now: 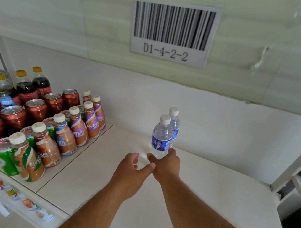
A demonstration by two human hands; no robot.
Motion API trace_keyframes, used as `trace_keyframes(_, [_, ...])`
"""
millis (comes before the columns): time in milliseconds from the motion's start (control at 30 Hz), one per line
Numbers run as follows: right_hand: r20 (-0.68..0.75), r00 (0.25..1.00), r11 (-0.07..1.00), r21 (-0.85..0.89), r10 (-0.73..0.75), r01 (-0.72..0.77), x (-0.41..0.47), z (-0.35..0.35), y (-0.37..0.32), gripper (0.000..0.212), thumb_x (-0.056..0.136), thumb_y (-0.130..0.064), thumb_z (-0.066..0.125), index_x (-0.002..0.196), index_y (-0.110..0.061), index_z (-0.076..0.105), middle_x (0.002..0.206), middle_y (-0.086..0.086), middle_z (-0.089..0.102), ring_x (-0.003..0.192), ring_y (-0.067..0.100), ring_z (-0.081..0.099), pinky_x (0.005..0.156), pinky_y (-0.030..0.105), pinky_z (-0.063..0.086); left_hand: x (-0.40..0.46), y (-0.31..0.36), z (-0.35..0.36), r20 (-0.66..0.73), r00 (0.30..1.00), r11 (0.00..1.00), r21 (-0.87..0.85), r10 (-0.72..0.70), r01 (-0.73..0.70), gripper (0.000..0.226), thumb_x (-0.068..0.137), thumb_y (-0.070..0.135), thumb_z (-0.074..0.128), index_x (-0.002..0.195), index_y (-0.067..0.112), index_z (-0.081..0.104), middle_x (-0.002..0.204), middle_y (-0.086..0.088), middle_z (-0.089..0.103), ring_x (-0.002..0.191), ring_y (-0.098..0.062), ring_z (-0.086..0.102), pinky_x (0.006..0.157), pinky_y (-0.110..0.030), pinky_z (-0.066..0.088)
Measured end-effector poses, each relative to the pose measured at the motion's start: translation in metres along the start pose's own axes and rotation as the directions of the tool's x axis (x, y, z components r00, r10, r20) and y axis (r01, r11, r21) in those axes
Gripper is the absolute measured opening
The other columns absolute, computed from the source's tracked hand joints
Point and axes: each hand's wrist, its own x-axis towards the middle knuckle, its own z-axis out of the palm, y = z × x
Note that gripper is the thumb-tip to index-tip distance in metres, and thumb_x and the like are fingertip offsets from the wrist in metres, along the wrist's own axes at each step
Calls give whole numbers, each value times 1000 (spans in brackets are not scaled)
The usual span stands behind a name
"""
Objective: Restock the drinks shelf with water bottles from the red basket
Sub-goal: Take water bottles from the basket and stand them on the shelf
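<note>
My two bare forearms come up from the bottom edge, nearest to me, and reach over the white shelf (211, 201); my right hand (167, 165) grips the base of the front water bottle (161, 139), fingers curled round it from behind, thumb on the near left side; my left hand (133, 170) hovers just beside it with fingers loosely curled and the thumb stretched toward the right hand, holding nothing. The front water bottle stands upright on the shelf, long axis vertical, white cap up, its blue label facing me, the print too small to read; a second water bottle (174, 125) stands upright right behind it, partly hidden, also white-capped. Both stand on the bare right part of the shelf, well apart from the stock on the left; there I read NESCAFE on the coffee bottles (77, 126); beside them are green cans (2, 156), red cans (14, 115) and yellow-capped dark bottles (39, 81). Above, the barcode label (172, 31) reads D1-4-2-2.
</note>
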Motion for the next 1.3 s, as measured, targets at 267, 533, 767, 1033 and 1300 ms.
trace_keyframes(267, [8,1000,994,109,-6,5,-68,-15,-1,84,83,-50,80,151,-20,41,143,6,55,109,26,68,73,32,58,-73,5,-29,66,997,999,-35,-34,37,70,88,59,64,147,31,38,147,9,46,121,-11,50,93,-30,43])
trace_keyframes(533, [179,981,982,154,80,-108,-260,-6,45,71,82,-33,79,145,-25,44,135,2,59,111,30,71,90,54,62,-210,-59,-81,175,983,999,-18,-45,49,84,68,71,68,140,32,48,132,16,57,116,-9,60,103,-41,50])
trace_keyframes(767, [241,912,940,-7,332,-341,-398,38,147,66,86,-37,76,142,-17,48,121,5,67,98,28,74,81,45,63,-304,-186,-90,368,900,971,119,-235,205,72,83,60,69,142,25,48,136,8,56,118,-11,58,100,-32,46])
trace_keyframes(1033, [287,770,822,-173,569,-543,-463,67,230,73,78,-49,81,138,-20,52,93,5,76,76,20,75,69,34,61,-367,-259,-75,390,820,908,201,-418,367,65,87,48,73,139,18,50,135,3,57,115,-13,60,87,-25,49])
trace_keyframes(1300, [355,655,743,-252,667,-620,-476,82,355,40,85,-48,80,111,-25,61,82,0,72,68,20,70,71,41,64,-400,-359,-19,324,726,793,313,-607,523,41,84,50,73,117,31,56,123,8,62,111,-10,60,97,-30,45])
